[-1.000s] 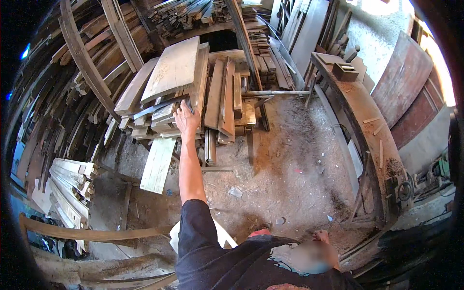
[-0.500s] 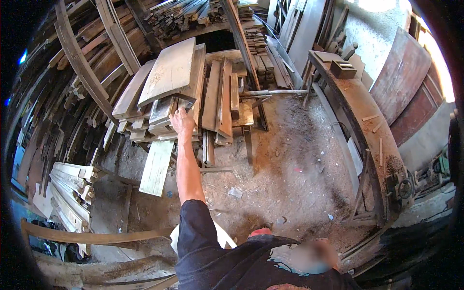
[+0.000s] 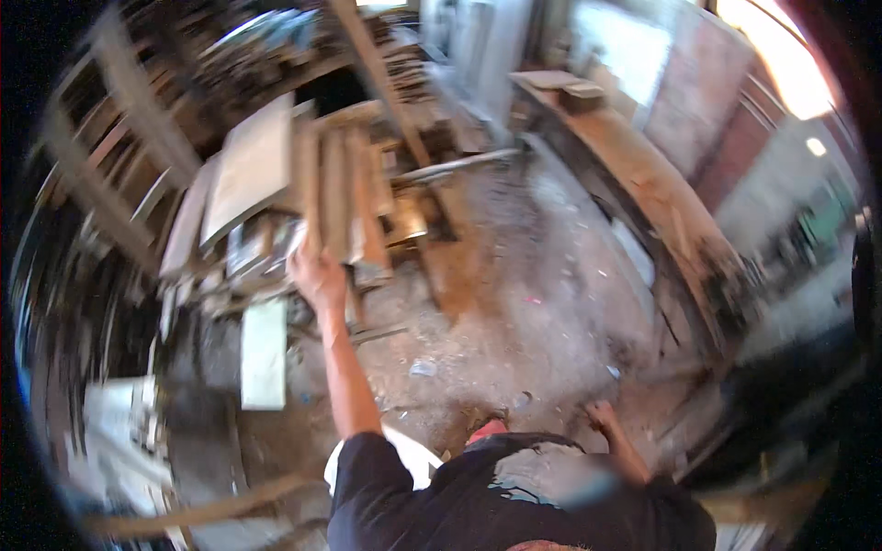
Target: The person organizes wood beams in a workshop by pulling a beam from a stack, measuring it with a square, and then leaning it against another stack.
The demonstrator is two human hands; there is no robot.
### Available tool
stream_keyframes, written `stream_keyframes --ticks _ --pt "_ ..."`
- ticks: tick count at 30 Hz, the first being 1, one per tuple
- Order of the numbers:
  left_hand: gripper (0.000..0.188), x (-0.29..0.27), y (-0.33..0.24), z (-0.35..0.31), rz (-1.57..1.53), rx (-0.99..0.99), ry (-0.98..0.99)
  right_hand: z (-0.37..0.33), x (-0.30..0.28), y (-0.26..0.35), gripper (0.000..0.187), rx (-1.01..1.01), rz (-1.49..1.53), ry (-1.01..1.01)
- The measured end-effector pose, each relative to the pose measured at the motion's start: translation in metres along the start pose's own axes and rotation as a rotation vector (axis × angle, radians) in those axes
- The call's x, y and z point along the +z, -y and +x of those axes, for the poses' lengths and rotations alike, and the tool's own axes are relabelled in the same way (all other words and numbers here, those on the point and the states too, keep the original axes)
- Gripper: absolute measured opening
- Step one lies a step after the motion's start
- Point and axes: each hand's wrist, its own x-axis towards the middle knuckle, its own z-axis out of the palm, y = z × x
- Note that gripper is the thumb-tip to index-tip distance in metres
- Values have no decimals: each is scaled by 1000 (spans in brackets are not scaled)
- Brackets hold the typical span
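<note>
Two hands (image 3: 317,277) show, one at stacked boards (image 3: 250,170).

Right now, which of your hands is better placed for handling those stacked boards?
Probably the left hand: it is at the near end of the stacked boards, while the right hand is well away from them. Blur hides whether the left grips anything.

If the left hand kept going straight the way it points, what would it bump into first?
Probably the stack of wooden boards, near the right edge of the wide top plank; blur hides whether the left hand already touches it.
</note>
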Motion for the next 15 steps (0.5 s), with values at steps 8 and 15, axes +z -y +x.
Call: stream_keyframes --ticks 8,15 --pt "33 113 -76 -365 -723 -23 1018 -28 7 41 28 -44 218 -40" --pt "36 64 -235 -470 -1065 223 1815 -99 6 23 17 -37 950 74"
